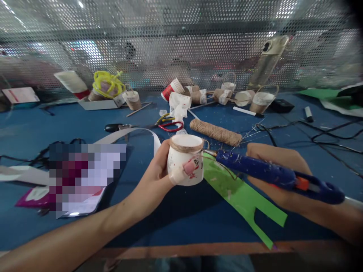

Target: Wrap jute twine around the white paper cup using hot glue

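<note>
My left hand (pixel 163 168) is closed around a small white paper cup (pixel 185 172), thumb pressed on its printed side. Brown twine (pixel 185 149) wraps the cup's upper part, and a loose end trails off to the right. A blue hot glue gun (pixel 255 166) is held in my right hand (pixel 279 162), its metal nozzle at the twine near the cup's right side. Whether the nozzle touches, I cannot tell. Under the nozzle lies a cut piece of green paper (pixel 241 200). Behind the cup rests a roll of brown twine (pixel 217 132).
Red-handled scissors (pixel 171 126) and a black-handled tool (pixel 113 127) lie beyond the cup. Several twine-wrapped cups (pixel 262 101) line the perforated metal screen (pixel 198 49). A phone-like device (pixel 93 200) is at left; black cables (pixel 326 132) cross the right side. A bottle (pixel 266 62) stands at back right.
</note>
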Demonstrator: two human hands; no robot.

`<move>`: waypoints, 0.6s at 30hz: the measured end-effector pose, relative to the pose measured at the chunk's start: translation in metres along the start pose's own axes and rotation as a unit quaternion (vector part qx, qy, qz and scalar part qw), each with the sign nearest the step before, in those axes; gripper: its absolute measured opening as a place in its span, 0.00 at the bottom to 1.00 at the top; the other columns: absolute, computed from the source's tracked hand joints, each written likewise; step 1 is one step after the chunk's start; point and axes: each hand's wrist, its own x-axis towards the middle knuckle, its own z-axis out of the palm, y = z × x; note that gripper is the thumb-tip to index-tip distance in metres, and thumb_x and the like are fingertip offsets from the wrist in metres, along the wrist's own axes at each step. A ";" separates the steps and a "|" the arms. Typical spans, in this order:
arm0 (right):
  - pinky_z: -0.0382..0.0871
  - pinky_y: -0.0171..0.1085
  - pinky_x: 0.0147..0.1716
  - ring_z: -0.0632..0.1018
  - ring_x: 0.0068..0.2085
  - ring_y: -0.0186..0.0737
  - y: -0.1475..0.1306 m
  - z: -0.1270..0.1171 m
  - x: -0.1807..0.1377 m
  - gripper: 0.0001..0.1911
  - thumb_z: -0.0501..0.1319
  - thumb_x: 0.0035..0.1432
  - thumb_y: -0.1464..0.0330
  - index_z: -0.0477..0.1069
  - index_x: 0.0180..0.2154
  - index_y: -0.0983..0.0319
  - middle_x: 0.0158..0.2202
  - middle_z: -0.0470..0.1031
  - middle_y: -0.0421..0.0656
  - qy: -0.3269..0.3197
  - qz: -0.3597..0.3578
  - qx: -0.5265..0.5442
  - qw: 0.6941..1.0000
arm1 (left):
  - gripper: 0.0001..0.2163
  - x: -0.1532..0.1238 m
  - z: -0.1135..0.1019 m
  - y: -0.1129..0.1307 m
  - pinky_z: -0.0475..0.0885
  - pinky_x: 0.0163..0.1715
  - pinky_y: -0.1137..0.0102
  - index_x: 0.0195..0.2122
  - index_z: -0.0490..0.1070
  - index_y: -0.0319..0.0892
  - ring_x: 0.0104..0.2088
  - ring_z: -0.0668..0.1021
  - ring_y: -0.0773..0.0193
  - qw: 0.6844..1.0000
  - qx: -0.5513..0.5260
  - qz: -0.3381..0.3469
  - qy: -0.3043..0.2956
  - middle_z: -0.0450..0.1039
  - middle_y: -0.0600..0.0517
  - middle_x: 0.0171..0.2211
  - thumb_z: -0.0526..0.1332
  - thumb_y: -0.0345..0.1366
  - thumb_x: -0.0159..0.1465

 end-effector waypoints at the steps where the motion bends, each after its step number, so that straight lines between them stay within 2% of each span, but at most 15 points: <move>1: 0.62 0.34 0.18 0.68 0.19 0.31 -0.001 -0.001 0.001 0.15 0.63 0.63 0.67 0.65 0.24 0.58 0.20 0.68 0.33 -0.001 -0.014 0.001 1.000 | 0.18 0.000 0.000 0.000 0.78 0.54 0.68 0.59 0.78 0.55 0.56 0.81 0.55 1.000 -0.002 -0.001 0.001 0.82 0.53 0.56 0.73 0.42 0.69; 3: 0.55 0.34 0.17 0.64 0.17 0.30 -0.003 -0.002 0.002 0.16 0.60 0.60 0.70 0.59 0.22 0.56 0.18 0.63 0.32 0.004 -0.042 0.002 0.999 | 0.19 0.000 0.001 0.002 0.78 0.54 0.68 0.59 0.78 0.53 0.56 0.81 0.55 1.000 -0.001 -0.005 0.006 0.82 0.53 0.56 0.74 0.42 0.68; 9: 0.54 0.33 0.19 0.63 0.20 0.30 -0.005 -0.001 0.000 0.13 0.60 0.56 0.72 0.57 0.25 0.56 0.21 0.62 0.32 0.003 -0.057 -0.001 0.998 | 0.19 0.002 0.005 0.004 0.79 0.50 0.69 0.55 0.78 0.50 0.50 0.82 0.58 0.999 0.023 -0.023 0.021 0.82 0.53 0.50 0.76 0.44 0.66; 14: 0.54 0.33 0.19 0.62 0.20 0.30 -0.007 0.000 -0.001 0.14 0.58 0.57 0.72 0.54 0.24 0.56 0.20 0.59 0.32 0.012 -0.043 0.000 0.999 | 0.18 0.001 0.000 0.001 0.78 0.54 0.69 0.59 0.79 0.54 0.56 0.81 0.56 1.000 0.016 -0.006 0.004 0.82 0.53 0.56 0.73 0.42 0.68; 18: 0.55 0.33 0.19 0.64 0.19 0.31 -0.006 -0.002 0.001 0.14 0.58 0.59 0.71 0.57 0.23 0.56 0.19 0.61 0.32 -0.003 -0.019 -0.004 1.000 | 0.18 0.001 -0.001 0.000 0.79 0.54 0.68 0.59 0.79 0.54 0.58 0.81 0.53 1.000 -0.003 -0.002 -0.003 0.83 0.53 0.57 0.72 0.43 0.69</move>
